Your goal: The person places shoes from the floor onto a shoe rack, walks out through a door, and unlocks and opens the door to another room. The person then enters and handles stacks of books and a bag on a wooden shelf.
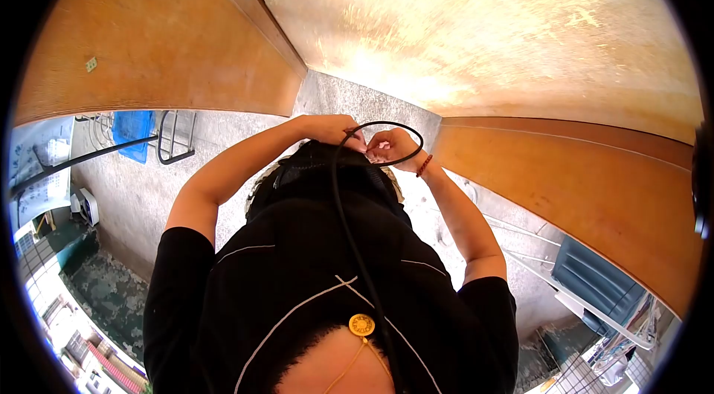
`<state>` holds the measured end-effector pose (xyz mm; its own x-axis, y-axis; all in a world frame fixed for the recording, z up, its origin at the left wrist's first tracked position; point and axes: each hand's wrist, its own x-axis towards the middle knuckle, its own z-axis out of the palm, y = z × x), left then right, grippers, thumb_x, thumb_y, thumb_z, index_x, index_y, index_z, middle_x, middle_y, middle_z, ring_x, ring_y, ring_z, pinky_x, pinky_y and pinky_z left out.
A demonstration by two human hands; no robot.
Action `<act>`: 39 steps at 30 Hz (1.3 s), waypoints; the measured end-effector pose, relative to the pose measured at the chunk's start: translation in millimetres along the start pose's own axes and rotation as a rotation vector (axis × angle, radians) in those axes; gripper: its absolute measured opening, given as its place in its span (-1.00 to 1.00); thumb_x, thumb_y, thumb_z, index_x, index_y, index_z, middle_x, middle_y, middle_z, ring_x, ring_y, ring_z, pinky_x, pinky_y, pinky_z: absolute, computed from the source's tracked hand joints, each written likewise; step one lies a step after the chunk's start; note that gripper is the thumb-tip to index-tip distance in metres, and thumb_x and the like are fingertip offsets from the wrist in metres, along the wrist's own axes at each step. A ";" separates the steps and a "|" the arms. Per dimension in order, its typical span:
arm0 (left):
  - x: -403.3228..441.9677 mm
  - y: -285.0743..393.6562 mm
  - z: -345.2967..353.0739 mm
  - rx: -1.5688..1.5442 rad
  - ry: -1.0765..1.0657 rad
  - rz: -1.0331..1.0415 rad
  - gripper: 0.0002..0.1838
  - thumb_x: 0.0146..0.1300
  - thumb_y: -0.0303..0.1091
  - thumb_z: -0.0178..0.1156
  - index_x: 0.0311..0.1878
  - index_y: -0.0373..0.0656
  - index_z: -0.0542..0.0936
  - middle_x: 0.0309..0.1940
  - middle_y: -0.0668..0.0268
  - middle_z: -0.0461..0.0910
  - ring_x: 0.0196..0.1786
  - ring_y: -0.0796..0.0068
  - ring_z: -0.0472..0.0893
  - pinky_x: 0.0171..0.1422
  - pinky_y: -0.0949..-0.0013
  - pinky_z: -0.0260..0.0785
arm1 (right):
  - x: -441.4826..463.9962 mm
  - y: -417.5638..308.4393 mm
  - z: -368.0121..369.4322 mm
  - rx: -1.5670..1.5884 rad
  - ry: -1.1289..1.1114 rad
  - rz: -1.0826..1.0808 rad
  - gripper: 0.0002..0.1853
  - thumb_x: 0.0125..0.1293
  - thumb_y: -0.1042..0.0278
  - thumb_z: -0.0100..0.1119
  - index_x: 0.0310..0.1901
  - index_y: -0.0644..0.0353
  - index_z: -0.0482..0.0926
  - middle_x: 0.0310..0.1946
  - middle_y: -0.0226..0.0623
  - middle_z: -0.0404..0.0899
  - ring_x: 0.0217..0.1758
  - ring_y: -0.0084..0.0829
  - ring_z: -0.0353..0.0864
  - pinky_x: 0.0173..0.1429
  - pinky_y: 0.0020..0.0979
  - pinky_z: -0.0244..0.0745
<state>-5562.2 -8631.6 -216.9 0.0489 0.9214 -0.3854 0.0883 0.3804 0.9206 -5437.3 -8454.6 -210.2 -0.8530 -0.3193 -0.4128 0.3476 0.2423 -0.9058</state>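
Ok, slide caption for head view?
Left hand and right hand close together, black cable looping in front, beaded bracelet on the right.

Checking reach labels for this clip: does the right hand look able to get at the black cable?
Probably yes: the black cable loops across the right hand in this view, with nothing visible between them. The fingers are close to the left hand, though, and may be busy there.

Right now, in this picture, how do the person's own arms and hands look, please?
The short black sleeves end above the elbows. The left hand and right hand wear no gloves; a dark red beaded bracelet circles the right wrist.
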 end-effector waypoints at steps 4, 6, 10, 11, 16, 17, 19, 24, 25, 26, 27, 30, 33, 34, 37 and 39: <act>14.0 8.4 5.3 -0.036 0.062 -0.036 -0.68 0.03 -0.16 0.26 -0.42 -0.31 0.60 -0.54 0.29 0.58 -0.41 0.58 0.49 -0.28 0.46 0.32 | 3.5 -4.4 2.0 0.353 0.120 0.245 -0.90 0.04 0.60 0.10 -0.36 0.41 0.45 -0.59 -0.21 0.52 -0.58 -0.51 0.53 -0.56 -0.58 0.39; 20.6 3.6 7.8 -0.052 0.082 -0.046 -0.70 -0.07 -0.21 0.32 -0.45 -0.31 0.61 -0.58 0.27 0.58 -0.46 0.61 0.49 -0.34 0.45 0.33 | 6.1 -0.1 1.7 0.457 0.279 0.341 -0.84 0.03 0.63 0.07 -0.33 0.38 0.35 -0.62 -0.17 0.50 -0.59 -0.40 0.57 -0.58 -0.51 0.46; 25.9 13.3 7.2 0.102 0.129 -0.069 -0.65 -0.16 -0.15 0.34 -0.52 -0.31 0.58 -0.64 0.22 0.55 -0.53 0.49 0.51 -0.41 0.40 0.33 | 2.7 1.5 2.7 0.533 0.322 0.272 -0.84 0.06 0.58 0.05 -0.31 0.42 0.36 -0.52 -0.14 0.51 -0.52 -0.37 0.58 -0.49 -0.47 0.53; 27.0 16.4 7.9 0.107 0.143 -0.071 -0.65 -0.16 -0.15 0.34 -0.52 -0.31 0.58 -0.64 0.22 0.55 -0.53 0.49 0.51 -0.41 0.40 0.33 | 0.8 0.7 2.5 0.537 0.320 0.247 -0.82 0.09 0.55 0.03 -0.26 0.42 0.35 -0.51 -0.12 0.52 -0.51 -0.37 0.58 -0.45 -0.46 0.55; 32.7 14.6 3.8 0.182 0.156 -0.064 -0.67 -0.24 -0.15 0.27 -0.62 -0.28 0.54 -0.72 0.14 0.49 -0.62 0.38 0.47 -0.48 0.30 0.27 | -1.6 16.6 -0.2 0.617 0.278 0.113 -0.65 0.20 0.47 0.05 -0.03 0.46 0.29 -0.39 -0.10 0.56 -0.34 -0.39 0.60 -0.26 -0.50 0.53; 32.6 13.9 1.7 0.163 0.129 -0.069 -0.67 -0.24 -0.15 0.26 -0.62 -0.28 0.53 -0.72 0.12 0.48 -0.62 0.37 0.47 -0.48 0.29 0.27 | -4.1 12.1 -1.1 0.668 0.278 0.100 -0.67 0.20 0.47 0.06 -0.04 0.46 0.32 -0.38 -0.10 0.56 -0.31 -0.40 0.59 -0.24 -0.53 0.51; 37.4 8.7 2.1 0.254 0.139 -0.070 -0.67 -0.21 -0.15 0.20 -0.61 -0.30 0.52 -0.72 0.08 0.46 -0.63 0.32 0.46 -0.49 0.27 0.26 | -6.7 14.4 -8.0 0.420 0.180 0.000 -0.66 0.18 0.42 0.13 -0.06 0.41 0.35 -0.37 -0.22 0.55 -0.32 -0.54 0.53 -0.23 -0.60 0.44; 41.1 8.6 4.0 0.360 0.379 -0.210 -0.68 -0.16 -0.18 0.07 -0.61 -0.32 0.53 -0.65 0.00 0.50 -0.54 0.01 0.53 -0.45 -0.07 0.28 | -11.6 -24.1 -12.7 -0.298 -0.180 0.163 -0.54 0.18 -0.02 0.13 -0.31 0.37 0.52 -0.49 -0.27 0.53 -0.37 -0.46 0.48 -0.28 -0.40 0.36; 38.5 11.0 2.9 0.364 0.406 -0.215 -0.68 -0.16 -0.18 0.07 -0.61 -0.32 0.53 -0.65 0.00 0.50 -0.54 0.01 0.53 -0.45 -0.07 0.28 | -10.7 -37.6 -11.7 -0.373 -0.194 0.167 -0.55 0.18 -0.01 0.13 -0.34 0.35 0.53 -0.50 -0.25 0.54 -0.38 -0.46 0.47 -0.30 -0.40 0.35; 35.4 13.7 2.0 0.374 0.420 -0.293 -0.70 -0.13 -0.19 0.06 -0.58 -0.28 0.55 -0.62 0.01 0.52 -0.50 0.02 0.54 -0.38 -0.10 0.26 | -2.9 -19.2 -12.2 -0.537 -0.211 0.101 -0.58 0.21 0.01 0.10 -0.35 0.33 0.52 -0.50 -0.20 0.55 -0.42 -0.45 0.47 -0.34 -0.40 0.33; 32.1 16.4 1.5 0.383 0.433 -0.372 -0.72 -0.11 -0.19 0.06 -0.54 -0.25 0.56 -0.58 0.01 0.54 -0.47 0.03 0.55 -0.30 -0.13 0.24 | -0.6 -0.5 -13.0 -0.555 -0.223 0.083 -0.58 0.21 0.01 0.10 -0.35 0.33 0.52 -0.50 -0.20 0.55 -0.42 -0.45 0.47 -0.34 -0.40 0.33; 12.7 0.2 -13.9 0.363 0.615 -0.497 -0.70 -0.12 -0.18 0.06 -0.58 -0.27 0.57 -0.57 0.01 0.54 -0.44 0.02 0.55 -0.32 -0.20 0.22 | -9.2 1.2 -20.0 -0.244 -0.112 -0.086 -0.58 0.20 0.01 0.10 -0.32 0.32 0.55 -0.51 -0.21 0.58 -0.46 -0.41 0.52 -0.34 -0.38 0.36; -39.0 -25.6 -30.1 0.155 0.607 -0.543 -0.70 -0.04 -0.19 0.05 -0.53 -0.26 0.59 -0.55 0.09 0.58 -0.44 0.21 0.56 -0.30 0.08 0.33 | -8.7 -10.1 -59.6 -0.292 -0.404 0.224 -0.57 0.18 0.00 0.12 -0.35 0.31 0.57 -0.52 -0.24 0.59 -0.47 -0.44 0.52 -0.32 -0.43 0.38; -60.5 -27.5 -38.3 0.149 0.754 -0.487 -0.71 0.00 -0.20 0.06 -0.51 -0.27 0.58 -0.55 0.12 0.58 -0.46 0.29 0.55 -0.33 0.20 0.34 | -9.9 -17.1 -73.0 -0.374 -0.377 0.256 -0.58 0.18 0.00 0.12 -0.41 0.30 0.58 -0.55 -0.25 0.58 -0.47 -0.47 0.53 -0.31 -0.44 0.39; -120.1 67.2 -74.4 0.016 1.239 -0.299 -0.74 0.10 -0.25 0.08 -0.44 -0.28 0.57 -0.59 0.24 0.54 -0.51 0.51 0.49 -0.39 0.43 0.33 | 2.0 -27.3 -115.0 -0.678 -0.067 0.055 -0.66 0.18 0.14 0.11 -0.48 0.31 0.57 -0.59 -0.27 0.58 -0.52 -0.48 0.52 -0.34 -0.43 0.41; -152.0 134.6 -101.8 -0.061 1.448 -0.140 -0.77 0.20 -0.27 0.07 -0.40 -0.26 0.53 -0.61 0.38 0.46 -0.51 0.63 0.41 -0.40 0.51 0.28 | 26.5 -60.1 -123.4 -0.346 0.194 -0.210 -0.78 0.21 0.35 0.05 -0.43 0.36 0.55 -0.61 -0.29 0.56 -0.55 -0.56 0.49 -0.42 -0.53 0.38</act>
<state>-5659.1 -8712.4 -28.1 -0.9854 0.1339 -0.1048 -0.0356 0.4404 0.8971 -5528.8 -8364.5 -154.9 -0.9601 -0.2243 -0.1673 0.0363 0.4930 -0.8693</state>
